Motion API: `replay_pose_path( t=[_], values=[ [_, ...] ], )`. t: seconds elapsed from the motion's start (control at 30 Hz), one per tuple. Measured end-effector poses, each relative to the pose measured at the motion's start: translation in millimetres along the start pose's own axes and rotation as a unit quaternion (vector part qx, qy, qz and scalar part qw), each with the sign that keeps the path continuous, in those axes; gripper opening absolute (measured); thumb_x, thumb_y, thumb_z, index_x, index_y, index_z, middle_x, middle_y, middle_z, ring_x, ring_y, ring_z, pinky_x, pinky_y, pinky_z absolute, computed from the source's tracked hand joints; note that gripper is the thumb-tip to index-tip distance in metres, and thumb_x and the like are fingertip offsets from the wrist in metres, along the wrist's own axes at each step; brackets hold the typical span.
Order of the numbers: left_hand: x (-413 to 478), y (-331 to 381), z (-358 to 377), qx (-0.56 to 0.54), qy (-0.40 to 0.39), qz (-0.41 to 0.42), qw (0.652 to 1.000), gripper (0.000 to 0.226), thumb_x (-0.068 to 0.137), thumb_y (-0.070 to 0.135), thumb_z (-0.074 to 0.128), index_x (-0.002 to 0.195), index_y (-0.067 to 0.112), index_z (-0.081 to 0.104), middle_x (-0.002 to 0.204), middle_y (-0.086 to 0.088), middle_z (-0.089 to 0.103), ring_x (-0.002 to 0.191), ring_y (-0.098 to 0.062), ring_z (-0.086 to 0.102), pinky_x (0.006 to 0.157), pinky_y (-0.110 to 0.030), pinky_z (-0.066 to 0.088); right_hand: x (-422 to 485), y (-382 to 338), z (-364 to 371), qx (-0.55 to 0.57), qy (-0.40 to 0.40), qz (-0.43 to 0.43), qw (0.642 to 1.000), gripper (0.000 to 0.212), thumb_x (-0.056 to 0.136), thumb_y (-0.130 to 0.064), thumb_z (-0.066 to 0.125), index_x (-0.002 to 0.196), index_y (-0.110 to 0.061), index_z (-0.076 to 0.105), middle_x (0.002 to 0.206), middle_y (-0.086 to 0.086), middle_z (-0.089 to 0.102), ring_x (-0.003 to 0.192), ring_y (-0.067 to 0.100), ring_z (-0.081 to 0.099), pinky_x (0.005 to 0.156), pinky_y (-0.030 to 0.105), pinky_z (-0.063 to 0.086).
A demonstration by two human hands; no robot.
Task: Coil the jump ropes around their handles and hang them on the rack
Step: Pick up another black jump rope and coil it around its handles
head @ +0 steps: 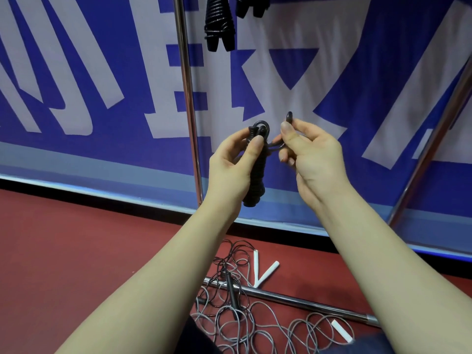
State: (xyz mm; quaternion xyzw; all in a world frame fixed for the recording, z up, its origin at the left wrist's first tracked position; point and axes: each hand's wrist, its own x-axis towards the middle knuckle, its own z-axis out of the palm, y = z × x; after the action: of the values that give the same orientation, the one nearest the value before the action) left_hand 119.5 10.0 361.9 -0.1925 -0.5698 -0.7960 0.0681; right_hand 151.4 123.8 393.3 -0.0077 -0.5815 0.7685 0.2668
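Black coiled rope (256, 172) between left fingers (256, 143)

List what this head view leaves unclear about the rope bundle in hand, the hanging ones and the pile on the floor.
- Coiled black bundle: left hand covers its side, hiding the handles.
- S-shaped hook: right hand hides its middle.
- Hanging bundles: top edge cuts off what they hang from.
- Floor tangle: forearms and bottom edge hide part; rope count unclear.

Two hands, left (231, 162) and right (310, 159); one coiled black rope (256, 172) held; two coiled bundles (219, 24) hanging far; three white handles (268, 272) on floor; two upright poles (187, 98).
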Motion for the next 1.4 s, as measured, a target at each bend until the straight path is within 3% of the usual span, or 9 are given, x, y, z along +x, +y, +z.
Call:
replay_pose_path(
  t=[0.2, 0.5, 0.67, 0.93, 1.03, 1.1, 1.17, 1.23, 1.4],
  values=[
    [2, 3, -2, -0.022, -0.009, -0.018, 1.0, 0.017, 0.095, 0.02, 0.062, 0.111, 0.018, 0.066, 0.105, -0.013, 0.074, 0.087, -0.031, 0.07, 0.071, -0.046, 0.055, 4, 2, -2, -0.048, -0.009, -0.024, 0.999, 0.016, 0.085, -0.005, 0.072, 0.101, -0.009, 0.073, 0.07, 0.001, 0.07, 0.068, 0.012, 0.058, 0.06, 0.016, 0.046],
    [2, 4, -3, -0.019, -0.009, -0.015, 1.0, 0.021, 0.095, 0.018, 0.062, 0.114, 0.009, 0.065, 0.094, -0.01, 0.074, 0.074, -0.029, 0.066, 0.063, -0.042, 0.055, 3, 4, -5, -0.17, -0.013, -0.09, 0.981, 0.019, 0.086, -0.004, 0.071, 0.104, -0.01, 0.075, 0.075, -0.01, 0.071, 0.064, -0.002, 0.064, 0.061, 0.014, 0.049],
    [2, 2, -5, 0.013, -0.029, -0.004, 0.999, 0.017, 0.095, 0.015, 0.062, 0.11, 0.01, 0.067, 0.098, -0.013, 0.074, 0.079, -0.025, 0.067, 0.077, -0.041, 0.055, 4, 7, -7, -0.225, -0.034, -0.097, 0.969, 0.021, 0.086, 0.001, 0.07, 0.105, -0.005, 0.074, 0.08, -0.009, 0.071, 0.078, 0.009, 0.072, 0.083, 0.028, 0.058],
    [2, 5, -5, -0.015, -0.065, -0.04, 0.997, 0.024, 0.098, 0.018, 0.058, 0.117, 0.005, 0.065, 0.104, -0.021, 0.072, 0.091, -0.033, 0.072, 0.072, -0.042, 0.057, 3, 3, -16, -0.21, -0.079, -0.148, 0.963, 0.026, 0.091, -0.002, 0.065, 0.103, -0.024, 0.073, 0.087, -0.012, 0.074, 0.082, 0.007, 0.071, 0.08, 0.024, 0.056],
    [3, 5, -4, -0.014, -0.074, -0.041, 0.996, 0.024, 0.098, 0.019, 0.056, 0.117, 0.005, 0.065, 0.102, -0.022, 0.072, 0.087, -0.031, 0.071, 0.069, -0.039, 0.056, 0, 1, -17, -0.278, -0.082, -0.203, 0.935, 0.024, 0.092, -0.003, 0.063, 0.104, -0.022, 0.074, 0.081, -0.017, 0.07, 0.066, -0.007, 0.063, 0.069, 0.01, 0.046],
    [3, 4, -5, -0.007, -0.062, -0.032, 0.998, 0.023, 0.098, 0.017, 0.058, 0.116, 0.005, 0.065, 0.098, -0.017, 0.073, 0.088, -0.032, 0.072, 0.068, -0.037, 0.057, -3, 0, -14, -0.341, -0.073, -0.261, 0.9, 0.022, 0.092, -0.002, 0.06, 0.107, -0.011, 0.075, 0.079, -0.007, 0.067, 0.063, -0.007, 0.059, 0.063, 0.007, 0.042],
    [3, 4, -5, -0.01, -0.046, -0.035, 0.998, 0.02, 0.097, 0.016, 0.06, 0.112, 0.006, 0.066, 0.09, -0.011, 0.074, 0.083, -0.028, 0.073, 0.069, -0.037, 0.056, -5, 3, -9, -0.386, -0.066, -0.306, 0.868, 0.022, 0.092, -0.003, 0.058, 0.105, -0.005, 0.075, 0.084, 0.006, 0.07, 0.071, 0.006, 0.063, 0.065, 0.015, 0.047],
    [2, 6, -4, -0.034, -0.036, -0.057, 0.997, 0.013, 0.096, 0.015, 0.06, 0.105, 0.008, 0.066, 0.081, -0.007, 0.073, 0.069, -0.023, 0.07, 0.061, -0.035, 0.053, -5, 7, -4, -0.434, -0.056, -0.321, 0.84, 0.022, 0.093, -0.005, 0.053, 0.101, -0.002, 0.073, 0.083, 0.015, 0.068, 0.074, 0.026, 0.062, 0.069, 0.036, 0.05],
    [2, 5, -2, -0.044, -0.01, -0.066, 0.997, 0.009, 0.095, 0.016, 0.061, 0.101, 0.011, 0.065, 0.073, 0.0, 0.07, 0.06, -0.019, 0.065, 0.056, -0.033, 0.048, -5, 8, 3, -0.509, -0.052, -0.285, 0.81, 0.025, 0.095, -0.001, 0.046, 0.104, 0.0, 0.069, 0.085, 0.014, 0.063, 0.077, 0.032, 0.056, 0.068, 0.036, 0.045]
  ],
)
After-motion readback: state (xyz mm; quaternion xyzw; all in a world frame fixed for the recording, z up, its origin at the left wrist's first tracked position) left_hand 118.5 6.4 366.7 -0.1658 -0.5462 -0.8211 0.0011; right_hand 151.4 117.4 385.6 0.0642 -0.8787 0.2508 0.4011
